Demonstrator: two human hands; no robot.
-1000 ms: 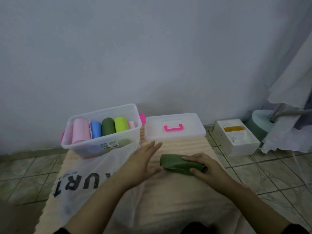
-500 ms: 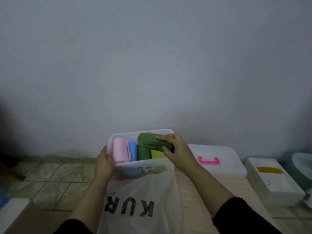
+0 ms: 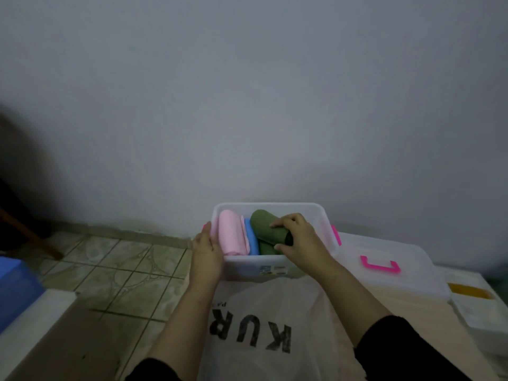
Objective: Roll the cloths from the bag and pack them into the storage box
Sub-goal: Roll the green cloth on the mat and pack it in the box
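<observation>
A clear storage box [image 3: 275, 206] with pink latches stands by the wall. Inside it lie a pink roll [image 3: 232, 236], a blue roll [image 3: 251, 239] and a dark green roll [image 3: 265, 247]. My right hand [image 3: 298, 240] grips another dark green rolled cloth [image 3: 261, 220] and holds it down in the box, on top of the other rolls. My left hand [image 3: 206, 253] rests flat against the box's left wall. The white bag [image 3: 264, 325] with black letters lies in front of the box.
The box's lid [image 3: 384, 270] with a pink handle lies to the right on the beige mat [image 3: 412, 306]. A white tray [image 3: 478, 306] sits at the far right. Tiled floor [image 3: 123, 265] and a blue object [image 3: 16, 290] are on the left.
My right hand carried the green roll from the mat to the box and lowered it in. My left hand went to the box's left wall. The view swung left.
</observation>
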